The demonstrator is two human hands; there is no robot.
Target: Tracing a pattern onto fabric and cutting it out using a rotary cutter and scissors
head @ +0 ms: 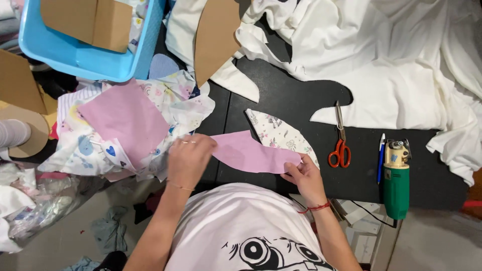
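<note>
Scissors (340, 145) left of pen (381, 158); cutter (396, 180) right.

A sewing or garment-cutting workshop: a black cutting table (281, 108) spread with white fabric (401, 65), cardboard pattern pieces (213, 37), orange-handled scissors (340, 145), a green electric fabric cutter (396, 183), printed cloth scraps (170, 108) and a blue plastic bin (75, 55)

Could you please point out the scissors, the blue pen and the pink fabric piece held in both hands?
scissors (340, 145): head view, just above the orange handles.
blue pen (380, 159): head view, middle of its barrel.
pink fabric piece (251, 153): head view, bare middle between the hands.
</note>
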